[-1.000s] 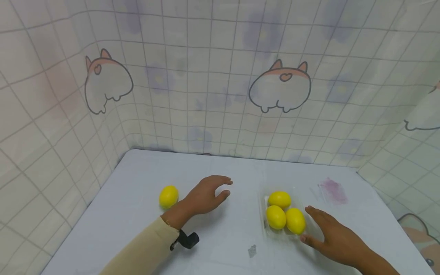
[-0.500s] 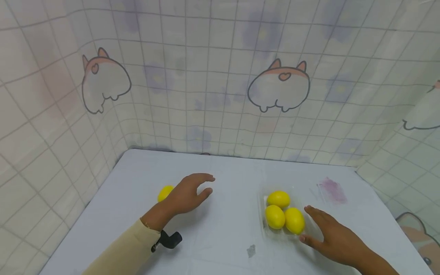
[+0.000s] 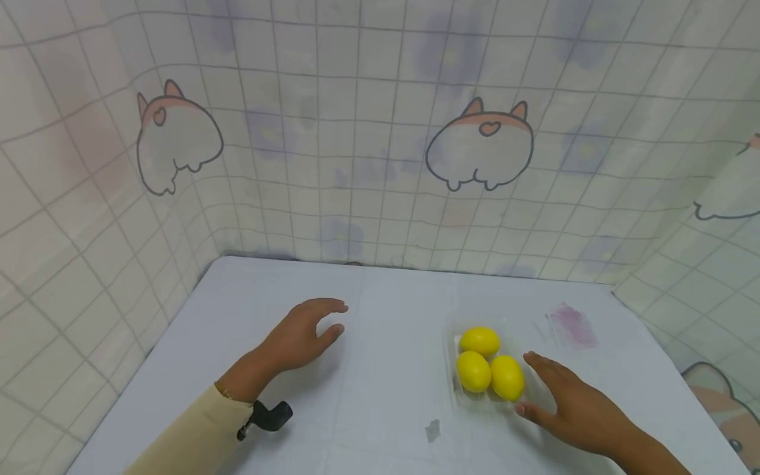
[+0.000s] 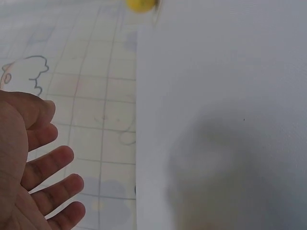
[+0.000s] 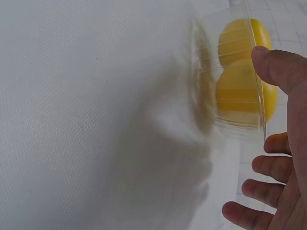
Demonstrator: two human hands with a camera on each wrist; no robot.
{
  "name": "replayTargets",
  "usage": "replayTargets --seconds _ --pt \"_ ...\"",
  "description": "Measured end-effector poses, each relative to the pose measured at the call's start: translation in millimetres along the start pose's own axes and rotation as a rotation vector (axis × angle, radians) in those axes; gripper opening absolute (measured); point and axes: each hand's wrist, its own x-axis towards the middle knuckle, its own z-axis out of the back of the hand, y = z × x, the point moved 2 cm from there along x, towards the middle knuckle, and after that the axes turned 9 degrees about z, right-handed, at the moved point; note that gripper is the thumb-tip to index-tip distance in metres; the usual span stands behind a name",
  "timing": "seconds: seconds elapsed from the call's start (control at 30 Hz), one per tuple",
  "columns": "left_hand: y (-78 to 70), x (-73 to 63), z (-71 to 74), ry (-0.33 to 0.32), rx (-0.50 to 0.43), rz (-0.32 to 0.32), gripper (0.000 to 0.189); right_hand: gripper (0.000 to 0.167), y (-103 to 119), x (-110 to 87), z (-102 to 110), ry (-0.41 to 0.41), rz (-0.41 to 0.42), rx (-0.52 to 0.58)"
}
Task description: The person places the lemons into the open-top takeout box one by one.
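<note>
Three yellow lemons (image 3: pixel 473 371) sit in a clear plastic container (image 3: pixel 454 389) at the right of the white table. My right hand (image 3: pixel 572 409) is beside its right side, fingers spread. The right wrist view has the thumb (image 5: pixel 273 69) overlapping the container's rim; whether it touches, I cannot tell. Over the left part of the table, my left hand (image 3: pixel 293 336) is held with thumb and fingers apart and nothing between them. Its loosely bent fingers (image 4: pixel 55 191) show in the left wrist view. The lone lemon at the left is hidden from the head view.
A wall of checked cloth (image 3: pixel 380 132) with cartoon animals encloses the table (image 3: pixel 380 343) at the back and sides. A pinkish stain (image 3: pixel 572 324) lies right of the container, and a small grey patch (image 3: pixel 433 431) marks the surface near the front.
My left hand has moved left, and the lone lemon has gone from sight behind it. The right hand and the container with its lemons stay nearly in place.
</note>
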Motion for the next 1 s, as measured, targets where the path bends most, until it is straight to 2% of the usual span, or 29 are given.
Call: replayTargets --seconds 0.33,0.57,0.73,1.0 --pt "13.0 -10.2 10.9 0.009 -0.006 0.042 0.038 0.103 -1 0.2 -1 0.017 -0.014 0.009" --pt "26.2 -19.3 16.9 0.051 -0.006 0.111 0.04 0.103 -3 -0.7 -4 0.024 -0.017 0.009" --pt "35.0 -22.2 20.2 0.057 0.005 0.147 0.041 0.103 -3 -1.0 -3 0.019 -0.015 0.005" --pt "53.7 -31.7 26.6 0.051 0.026 0.147 0.048 0.101 0 -0.4 1 0.006 -0.002 -0.007"
